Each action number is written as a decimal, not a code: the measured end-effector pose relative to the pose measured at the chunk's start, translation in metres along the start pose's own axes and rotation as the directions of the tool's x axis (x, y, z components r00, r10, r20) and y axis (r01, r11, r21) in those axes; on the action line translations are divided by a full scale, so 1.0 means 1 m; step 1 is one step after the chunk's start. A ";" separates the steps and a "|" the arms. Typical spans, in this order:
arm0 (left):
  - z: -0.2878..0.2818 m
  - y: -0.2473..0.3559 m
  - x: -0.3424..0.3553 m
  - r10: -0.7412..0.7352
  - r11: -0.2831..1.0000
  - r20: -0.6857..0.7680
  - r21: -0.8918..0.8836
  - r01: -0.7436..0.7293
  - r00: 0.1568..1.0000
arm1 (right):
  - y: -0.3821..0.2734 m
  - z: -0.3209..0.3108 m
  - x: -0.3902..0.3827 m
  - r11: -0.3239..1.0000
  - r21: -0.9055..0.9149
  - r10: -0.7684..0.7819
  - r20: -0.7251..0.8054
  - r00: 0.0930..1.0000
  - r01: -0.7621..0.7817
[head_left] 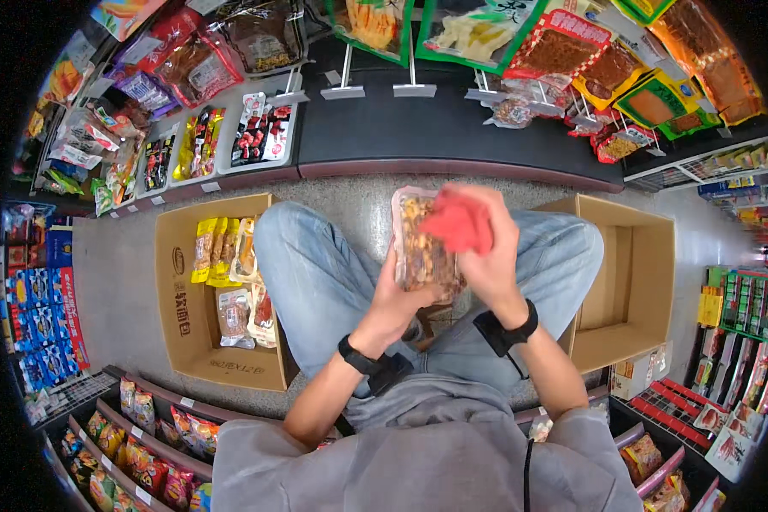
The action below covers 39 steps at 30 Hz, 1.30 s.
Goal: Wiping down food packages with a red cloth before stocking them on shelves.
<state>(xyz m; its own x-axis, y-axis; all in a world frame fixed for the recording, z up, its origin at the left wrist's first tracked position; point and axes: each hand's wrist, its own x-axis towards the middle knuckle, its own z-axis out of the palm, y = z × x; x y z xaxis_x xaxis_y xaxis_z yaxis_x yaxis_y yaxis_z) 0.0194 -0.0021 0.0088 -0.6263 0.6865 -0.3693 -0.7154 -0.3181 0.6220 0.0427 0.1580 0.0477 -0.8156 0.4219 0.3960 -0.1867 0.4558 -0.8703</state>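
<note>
A clear plastic tray of brown, nut-like snack food [414, 235] is held up between my knees. My left hand [401, 294] grips its lower left side, thumb along the edge. With my right hand [493, 243] I hold a red cloth [459, 222] against the upper right of the pack; this hand is slightly smeared by motion. The cloth covers part of the pack's top, and the pack's underside is hidden. By my left knee stands an open cardboard box [175, 290] with yellow packets [218, 249] and vacuum-packed foods [236, 317] in it.
Beyond my right knee is a second open cardboard box [653, 282]. A dark shelf [452, 128] runs in front, with bagged snacks [563, 47] hanging over it and trays of packets [260, 132] at its left. Racks of packets [145, 461] stand close behind me.
</note>
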 end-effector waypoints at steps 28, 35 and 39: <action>0.001 0.011 0.003 0.344 0.574 0.194 0.731 -0.369 0.919 | -0.006 -0.004 -0.016 0.871 -0.155 -0.395 0.340 0.853 0.465; -0.009 0.004 0.002 0.307 0.702 0.090 0.650 -0.289 0.948 | -0.019 0.008 -0.022 0.898 -0.065 -0.379 0.390 0.839 0.436; -0.004 0.012 0.001 0.199 0.682 0.107 0.699 -0.216 0.974 | -0.001 0.006 0.003 0.978 -0.051 -0.191 0.137 0.972 0.200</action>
<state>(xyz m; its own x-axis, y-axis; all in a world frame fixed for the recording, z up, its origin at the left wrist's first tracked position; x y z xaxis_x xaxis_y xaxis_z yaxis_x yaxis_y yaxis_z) 0.0089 -0.0079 0.0132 -0.7192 0.6756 -0.1625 -0.1369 0.0916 0.9863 0.0369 0.1546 0.0480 -0.8322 0.2151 0.5111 -0.3176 0.5705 -0.7574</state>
